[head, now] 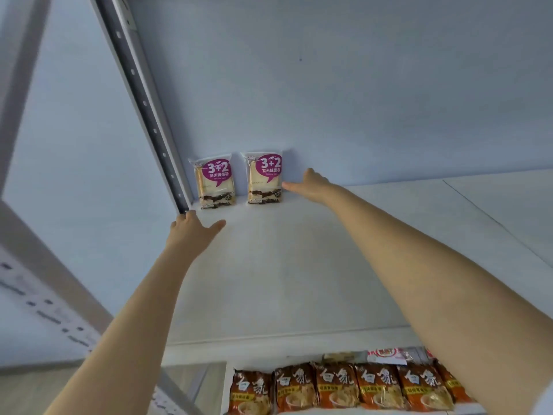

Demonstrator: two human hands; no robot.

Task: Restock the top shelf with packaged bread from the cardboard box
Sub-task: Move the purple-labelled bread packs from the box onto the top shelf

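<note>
Right hand (311,185): fingers straight, holding nothing. One fingertip reaches the right edge of the right bread packet (264,178); the view does not show whether it touches or stops just short.
Left hand (191,232): fingers spread, empty, palm down over the shelf's left end, just beside the foot of the perforated upright (143,94).
Bread location: the right bread packet and the left bread packet (215,181) stand on the top shelf (299,265) at its left end, against the back wall (359,85), with a small gap between them.
Orientation: long axis vertical, printed face toward the aisle, purple label at the top.
Progress: two packets placed. The rest of the shelf to their right is bare, so most of the restocking is probably left.
Cardboard box: not in view.
Lower shelf: a row of noodle packets (338,387).
</note>
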